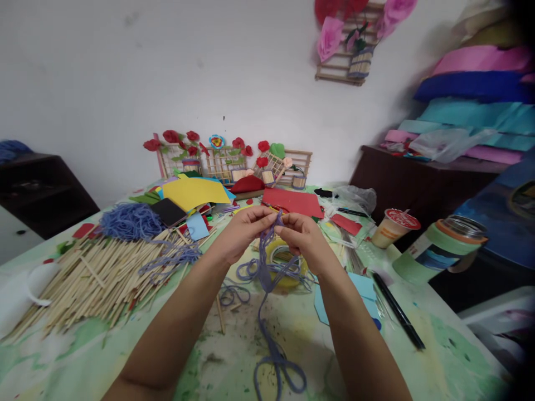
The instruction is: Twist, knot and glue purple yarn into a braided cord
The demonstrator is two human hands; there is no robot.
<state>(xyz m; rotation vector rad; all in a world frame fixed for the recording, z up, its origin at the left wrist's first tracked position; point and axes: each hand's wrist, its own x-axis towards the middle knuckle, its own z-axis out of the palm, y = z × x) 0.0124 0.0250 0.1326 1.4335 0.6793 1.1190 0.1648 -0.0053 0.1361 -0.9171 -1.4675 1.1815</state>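
Note:
Both hands meet over the middle of the table, fingertips pinched together on purple yarn (264,262). My left hand (246,231) grips it from the left, my right hand (301,236) from the right. Strands hang down from the fingers, and a loose looped tail lies on the table toward me. Behind the hanging yarn sits a roll of yellowish tape (276,248), with more yarn loops around it. Whether anything else is between the fingertips I cannot make out.
Left are a heap of thin wooden sticks (100,278) and a purple yarn bundle (131,221). Yellow paper (192,192) and red paper (292,201) lie behind. At right are a cup (393,228), a green bottle (438,250), a black pen (397,309) and blue paper (361,289).

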